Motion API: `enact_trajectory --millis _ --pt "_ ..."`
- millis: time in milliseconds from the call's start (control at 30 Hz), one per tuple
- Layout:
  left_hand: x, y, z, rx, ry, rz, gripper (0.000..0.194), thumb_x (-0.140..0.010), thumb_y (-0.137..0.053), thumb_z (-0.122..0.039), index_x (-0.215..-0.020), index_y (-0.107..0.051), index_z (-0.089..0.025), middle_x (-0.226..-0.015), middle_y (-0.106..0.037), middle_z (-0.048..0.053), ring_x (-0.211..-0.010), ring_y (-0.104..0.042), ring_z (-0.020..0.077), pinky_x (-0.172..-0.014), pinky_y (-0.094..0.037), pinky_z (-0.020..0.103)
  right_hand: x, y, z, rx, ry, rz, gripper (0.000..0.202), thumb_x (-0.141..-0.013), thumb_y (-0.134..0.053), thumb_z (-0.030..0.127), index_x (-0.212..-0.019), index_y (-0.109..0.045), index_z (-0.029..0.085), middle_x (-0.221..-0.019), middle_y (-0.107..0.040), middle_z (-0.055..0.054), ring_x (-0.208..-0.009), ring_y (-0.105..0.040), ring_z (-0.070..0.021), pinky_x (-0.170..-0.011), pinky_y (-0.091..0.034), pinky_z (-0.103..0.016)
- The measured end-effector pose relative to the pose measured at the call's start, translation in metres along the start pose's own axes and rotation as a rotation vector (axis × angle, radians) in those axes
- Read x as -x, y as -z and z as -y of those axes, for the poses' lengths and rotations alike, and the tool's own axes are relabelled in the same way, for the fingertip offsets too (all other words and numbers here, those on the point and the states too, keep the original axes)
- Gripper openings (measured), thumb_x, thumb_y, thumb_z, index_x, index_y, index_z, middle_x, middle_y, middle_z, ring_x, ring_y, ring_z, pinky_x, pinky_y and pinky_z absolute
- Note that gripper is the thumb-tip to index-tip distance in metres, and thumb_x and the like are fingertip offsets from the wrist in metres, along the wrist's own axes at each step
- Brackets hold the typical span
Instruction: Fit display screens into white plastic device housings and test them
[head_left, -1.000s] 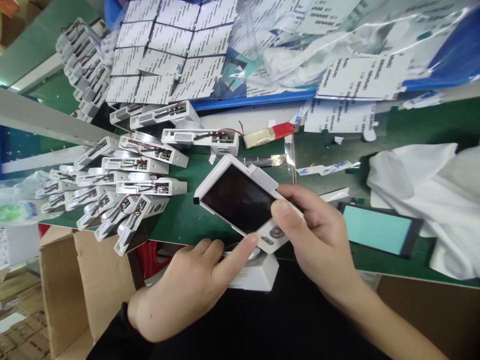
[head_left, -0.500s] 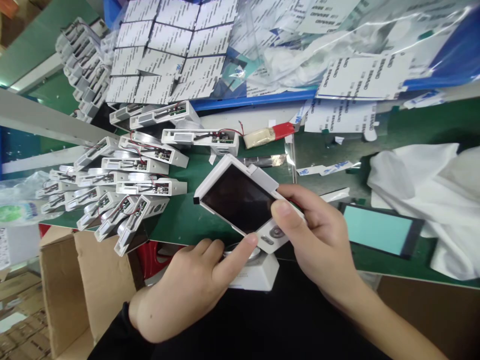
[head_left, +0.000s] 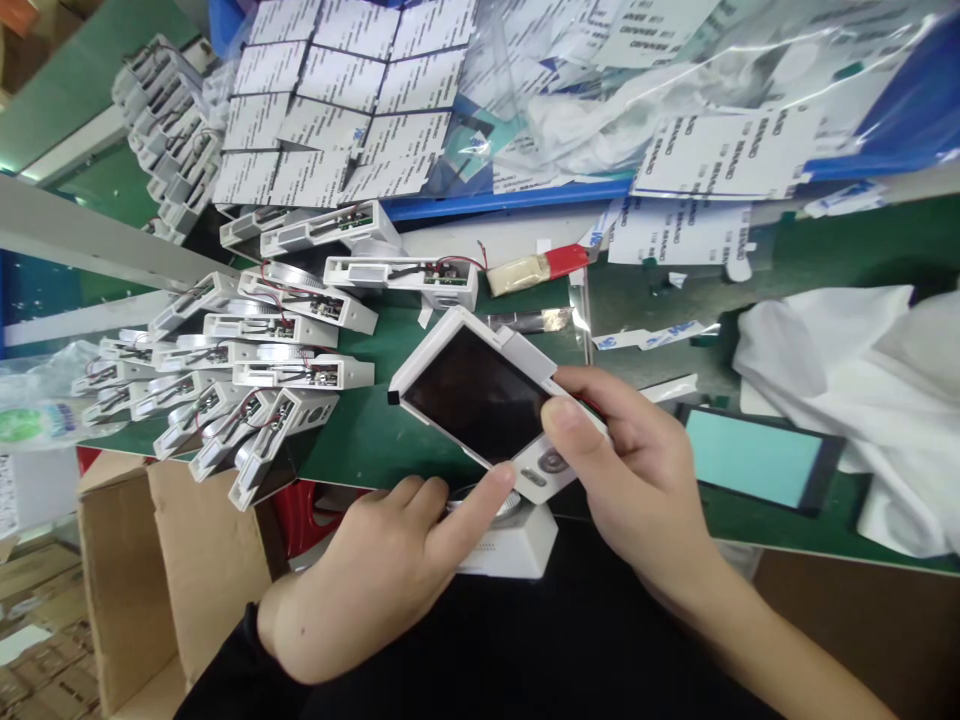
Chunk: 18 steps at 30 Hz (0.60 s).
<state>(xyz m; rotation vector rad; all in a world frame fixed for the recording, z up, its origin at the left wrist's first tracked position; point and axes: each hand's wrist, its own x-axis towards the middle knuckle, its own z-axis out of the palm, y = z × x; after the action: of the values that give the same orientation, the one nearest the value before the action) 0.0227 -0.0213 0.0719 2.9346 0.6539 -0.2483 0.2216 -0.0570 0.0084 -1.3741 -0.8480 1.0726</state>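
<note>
A white digital camera [head_left: 525,345] with a dark screen and a round button pad is held tilted in front of me. My right hand [head_left: 637,470] grips its right end, thumb on the front beside the screen, fingers behind. My left hand [head_left: 390,570] has one finger stretched to the screen's lower edge. Its other fingers curl by a second white camera [head_left: 517,545] with a silver ring, just below the first, and their tips are hidden. Close behind, an opened white camera [head_left: 360,270] is wired to a battery pack [head_left: 521,275] with red tape.
Several opened white cameras [head_left: 300,375] with loose wires cover the table's left side. A blue tray [head_left: 517,200] of printed-film screens stands at the back. On the right lie a turquoise screen panel [head_left: 754,455] and a white cloth [head_left: 817,350]. An open cardboard box [head_left: 202,560] stands lower left.
</note>
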Motion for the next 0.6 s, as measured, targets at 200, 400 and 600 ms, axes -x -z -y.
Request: enact_trajectory --millis 200,400,600 --pt "0.0002 -0.001 -0.001 0.002 0.001 0.018 0.059 -0.089 -0.04 0.001 -0.148 -0.033 -0.008 -0.084 -0.076 0.004 -0.065 -0.075 0.0219 -0.038 -0.05 0.029 0.0004 -0.0006 -0.0003 0.018 -0.024 0.004 0.024 -0.103 -0.063 0.047 -0.098 -0.073 0.026 -0.073 -0.066 0.002 -0.061 -0.06 -0.0135 -0.052 -0.047 -0.025" --pt "0.0 -0.0008 -0.0015 0.0 -0.007 0.012 0.058 -0.091 -0.039 0.0 -0.147 -0.034 -0.009 -0.086 -0.077 0.004 -0.066 -0.076 0.0211 -0.04 -0.052 0.029 -0.0007 -0.0008 -0.0003 0.015 -0.026 0.0 0.025 -0.101 -0.064 0.049 -0.096 -0.072 0.026 -0.072 -0.066 0.002 -0.06 -0.06 -0.014 -0.051 -0.047 -0.026" --pt "0.0 -0.0008 -0.0011 0.0 -0.001 0.013 0.057 -0.091 -0.038 0.001 -0.146 -0.034 -0.009 -0.084 -0.077 0.004 -0.066 -0.077 0.0214 -0.041 -0.053 0.029 -0.0007 0.0002 0.0001 0.01 -0.022 -0.001 0.02 -0.101 -0.064 0.044 -0.097 -0.072 0.026 -0.073 -0.066 0.002 -0.061 -0.06 -0.0132 -0.052 -0.046 -0.025"
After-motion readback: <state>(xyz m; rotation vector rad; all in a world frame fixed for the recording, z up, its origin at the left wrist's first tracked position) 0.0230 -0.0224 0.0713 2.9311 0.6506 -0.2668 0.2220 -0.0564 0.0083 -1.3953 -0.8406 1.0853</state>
